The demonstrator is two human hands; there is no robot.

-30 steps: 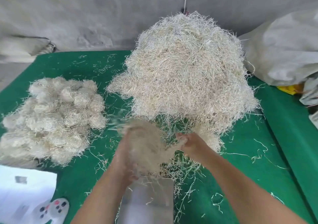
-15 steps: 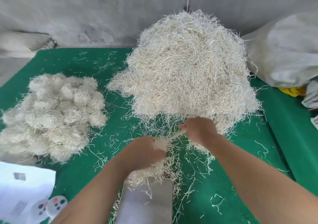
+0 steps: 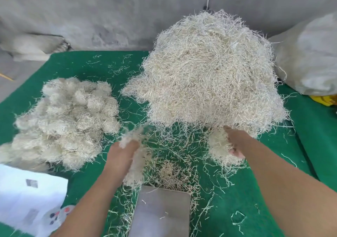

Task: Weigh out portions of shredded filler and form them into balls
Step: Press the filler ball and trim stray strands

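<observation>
The left hand (image 3: 121, 155) is gripping a blurred wad of shredded filler (image 3: 135, 145), fingers curled round it, just above the green mat (image 3: 310, 127) and beyond the far edge of the steel scale pan (image 3: 162, 213). The right hand (image 3: 236, 142) is curling its fingers round a second clump (image 3: 218, 149) at the near foot of the big loose heap (image 3: 209, 76); strands are joining this clump to the heap. The pile of finished balls (image 3: 63, 120) is lying to the left, well apart from the heap. The pan is carrying only a few stray strands, so no portion is resting on it at this moment.

Risks, as judged from this layout:
- Strands are tangling with one another, so the right-hand clump is likely to be dragging extra filler off the heap as it lifts, making the portion overweight.
- Loose litter is lying against the pan's far edge (image 3: 171, 174); any of it bridging from mat to pan would be falsifying the reading.
- The left wad is trailing loose ends, and these may be shedding onto the mat or the pan, shortening that portion.
- A loosely packed ball may be springing open once released onto the pile.
- The white sheet (image 3: 27, 191) and the small device with coloured buttons (image 3: 60, 215) are lying at lower left, near the left forearm, which may be brushing them.
</observation>
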